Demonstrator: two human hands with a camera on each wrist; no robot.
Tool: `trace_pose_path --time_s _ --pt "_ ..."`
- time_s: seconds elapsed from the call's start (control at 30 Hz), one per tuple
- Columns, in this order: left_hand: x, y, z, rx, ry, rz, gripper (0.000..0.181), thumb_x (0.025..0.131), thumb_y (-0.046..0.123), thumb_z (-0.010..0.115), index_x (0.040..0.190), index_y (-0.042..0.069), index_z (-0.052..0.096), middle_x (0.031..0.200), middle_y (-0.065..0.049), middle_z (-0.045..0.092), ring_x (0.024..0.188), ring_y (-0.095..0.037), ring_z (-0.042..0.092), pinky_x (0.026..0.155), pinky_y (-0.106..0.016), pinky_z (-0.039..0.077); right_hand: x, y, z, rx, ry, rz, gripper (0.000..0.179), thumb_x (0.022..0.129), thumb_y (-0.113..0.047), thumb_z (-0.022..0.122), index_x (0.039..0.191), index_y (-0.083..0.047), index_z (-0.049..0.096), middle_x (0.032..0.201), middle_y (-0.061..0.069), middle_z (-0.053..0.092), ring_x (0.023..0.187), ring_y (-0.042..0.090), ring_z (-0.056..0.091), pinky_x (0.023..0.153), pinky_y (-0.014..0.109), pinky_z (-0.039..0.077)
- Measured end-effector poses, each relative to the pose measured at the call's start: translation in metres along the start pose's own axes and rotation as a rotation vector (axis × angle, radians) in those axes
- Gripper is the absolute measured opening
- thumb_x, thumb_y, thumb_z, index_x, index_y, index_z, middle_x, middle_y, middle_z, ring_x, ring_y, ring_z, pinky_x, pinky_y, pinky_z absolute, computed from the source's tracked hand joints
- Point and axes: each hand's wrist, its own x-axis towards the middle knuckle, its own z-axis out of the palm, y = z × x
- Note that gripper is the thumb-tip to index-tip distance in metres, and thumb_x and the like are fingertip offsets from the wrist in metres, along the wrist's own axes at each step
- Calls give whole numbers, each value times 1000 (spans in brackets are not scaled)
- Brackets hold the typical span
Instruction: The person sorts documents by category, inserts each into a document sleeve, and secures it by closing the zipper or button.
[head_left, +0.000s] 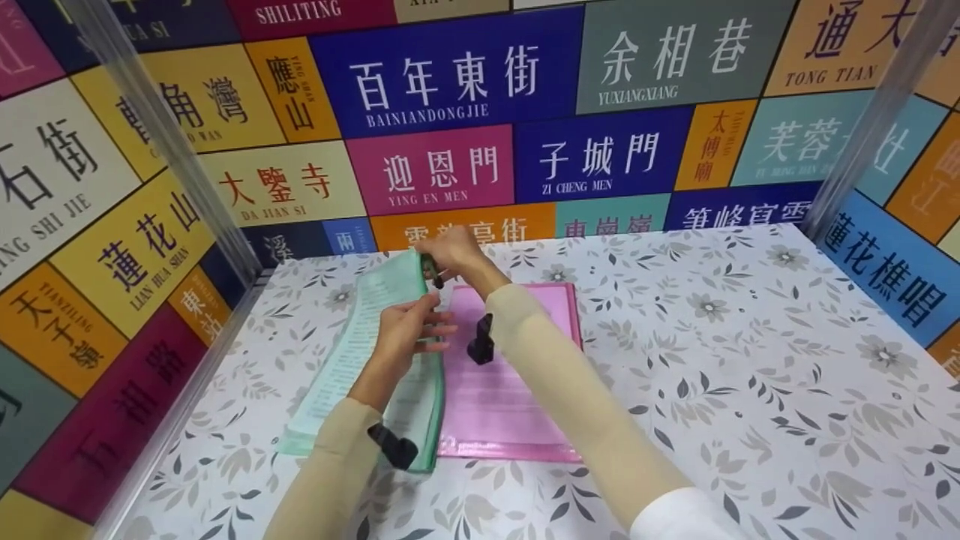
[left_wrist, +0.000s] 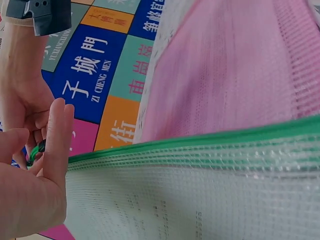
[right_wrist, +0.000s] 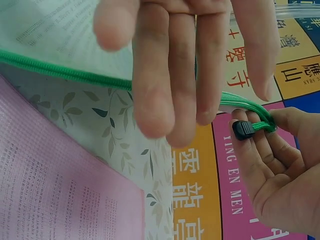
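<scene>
A mesh zip document pouch with green trim point(head_left: 360, 352) holds printed sheets and stands tilted up from the table along its zipper edge. At its raised far corner my right hand point(head_left: 457, 255) pinches the end of the green zipper point(right_wrist: 245, 102). A black pull tab on a green cord point(right_wrist: 244, 129) hangs against those fingers. My left hand point(head_left: 409, 330) is beside the same zipper edge, its fingers extended and spread across it. A pink zip pouch point(head_left: 510, 390), also with printed sheets, lies flat to the right, partly under the right forearm.
The table point(head_left: 712, 390) has a white cloth with grey leaves and flowers. Colourful panels with place names point(head_left: 450, 75) rise behind and at both sides. Clear upright posts point(head_left: 862, 112) stand at the back corners. Black camera mounts point(head_left: 394, 448) sit on both wrists.
</scene>
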Motion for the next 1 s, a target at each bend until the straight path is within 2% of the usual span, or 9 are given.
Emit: trace_pose_path --time_s 0.23,0.47,0.63,0.8,1.0 --pt "5 3 4 -46 -33 -9 57 97 41 64 134 -2 58 108 -17 77 77 -19 77 61 -29 62 0 0 -1 8 -26 -18 31 94 -34 69 83 -6 72 73 4 67 67 17 67 66 31 62" --pt "12 5 3 -174 -8 -11 48 97 35 65 132 2 61 99 -12 78 76 -20 77 59 -29 61 1 2 -2 1 -30 -44 35 93 -35 70 71 -7 69 62 2 62 56 13 62 57 27 59" --pt "15 6 2 -233 -1 -18 48 99 32 64 133 -1 59 92 -9 78 72 -17 77 62 -29 62 2 3 -1 8 -36 -26 31 93 -31 69 73 -8 68 63 1 61 57 13 61 56 26 59" --pt "14 6 2 -230 33 -9 41 99 27 63 130 -1 62 91 -7 77 71 -15 76 62 -27 62 1 2 0 39 -34 -21 30 93 -29 69 74 -6 68 63 2 62 56 13 61 55 27 59" --pt "6 4 3 -228 88 -9 33 98 26 62 119 1 68 94 -8 77 72 -16 76 61 -28 62 -1 2 2 48 -13 -11 29 94 -25 68 76 -3 70 63 6 66 54 15 64 55 30 60"
